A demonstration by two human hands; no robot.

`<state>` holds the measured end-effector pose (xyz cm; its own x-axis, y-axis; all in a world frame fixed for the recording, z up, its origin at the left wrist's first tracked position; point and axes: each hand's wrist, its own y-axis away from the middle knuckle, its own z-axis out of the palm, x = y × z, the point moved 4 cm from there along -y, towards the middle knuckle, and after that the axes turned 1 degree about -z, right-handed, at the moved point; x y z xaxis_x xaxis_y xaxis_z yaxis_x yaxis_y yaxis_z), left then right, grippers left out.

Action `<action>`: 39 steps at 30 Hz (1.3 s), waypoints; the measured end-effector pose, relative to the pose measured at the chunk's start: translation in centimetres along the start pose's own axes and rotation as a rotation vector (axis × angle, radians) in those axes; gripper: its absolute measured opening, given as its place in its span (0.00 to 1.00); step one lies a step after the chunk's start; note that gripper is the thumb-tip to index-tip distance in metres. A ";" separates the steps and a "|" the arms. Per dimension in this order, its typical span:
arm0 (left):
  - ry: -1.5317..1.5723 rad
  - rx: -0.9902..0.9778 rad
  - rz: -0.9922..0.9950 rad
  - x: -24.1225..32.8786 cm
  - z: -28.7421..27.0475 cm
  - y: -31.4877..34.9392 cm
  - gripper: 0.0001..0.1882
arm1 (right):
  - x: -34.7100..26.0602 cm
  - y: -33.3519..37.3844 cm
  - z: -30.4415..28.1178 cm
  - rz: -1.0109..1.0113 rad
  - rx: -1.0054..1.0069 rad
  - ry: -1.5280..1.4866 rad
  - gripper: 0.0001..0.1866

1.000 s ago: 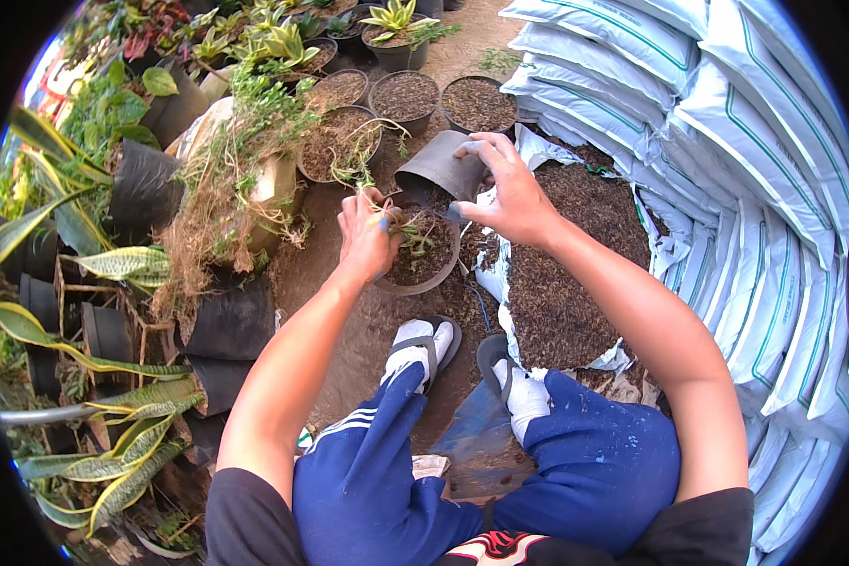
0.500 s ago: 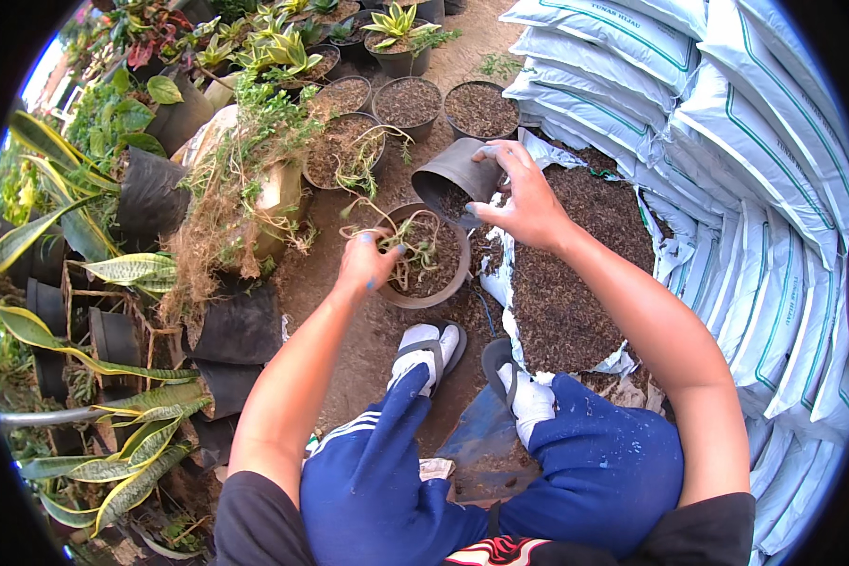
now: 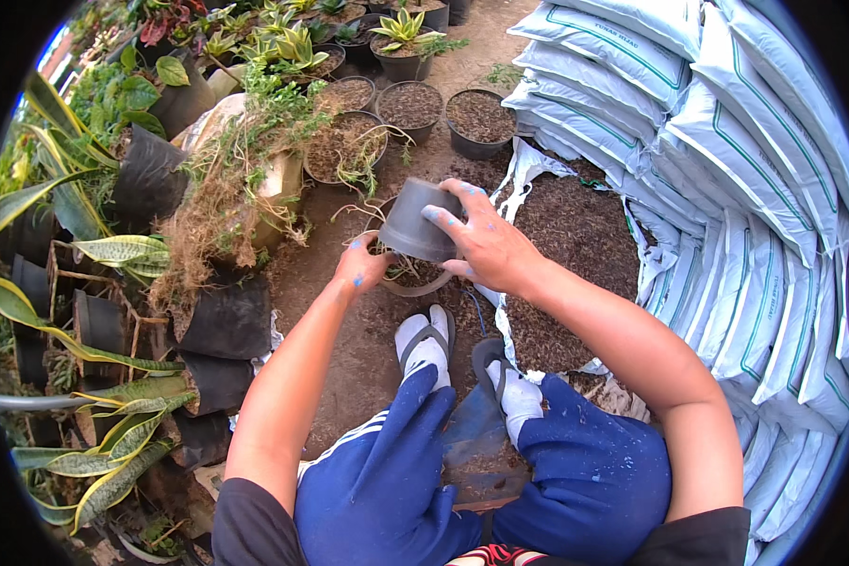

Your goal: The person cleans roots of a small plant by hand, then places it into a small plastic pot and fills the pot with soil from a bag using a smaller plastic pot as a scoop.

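My right hand (image 3: 486, 236) grips a small grey plastic pot (image 3: 417, 212), tipped with its mouth down over a wider planting pot (image 3: 415, 290) on the ground. Beside that lower pot's left rim, my left hand (image 3: 361, 264) has its fingers closed around the stems of a trailing plant (image 3: 354, 215). Much of the plant and the inside of the lower pot are hidden behind the tipped pot and my fingers. Blue smudges mark the fingers of both hands.
An opened white sack of dark soil mix (image 3: 575, 274) lies to the right, before stacked white sacks (image 3: 726, 179). Soil-filled pots (image 3: 481, 118) stand beyond my hands. Uprooted plants (image 3: 226, 198) and black pots (image 3: 226, 321) crowd the left. My sandalled feet (image 3: 424, 344) are close below.
My right hand has brought the small pot left and down and turned it mouth-down over the lower pot. My left hand stays near the rim with the plant stems.
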<state>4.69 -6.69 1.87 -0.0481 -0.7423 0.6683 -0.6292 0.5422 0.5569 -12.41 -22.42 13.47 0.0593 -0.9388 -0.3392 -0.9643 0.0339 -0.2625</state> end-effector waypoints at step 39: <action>-0.260 -0.189 0.643 18.3 22.4 0.4 0.25 | 21.4 25.4 -6.8 1.358 -0.031 0.097 0.56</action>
<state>-13.86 -28.87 3.23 -0.5623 -0.3097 0.7668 -0.2701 0.9451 0.1837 -37.41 -44.02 5.67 -0.9498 -0.1923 -0.2469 -0.2531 0.9360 0.2446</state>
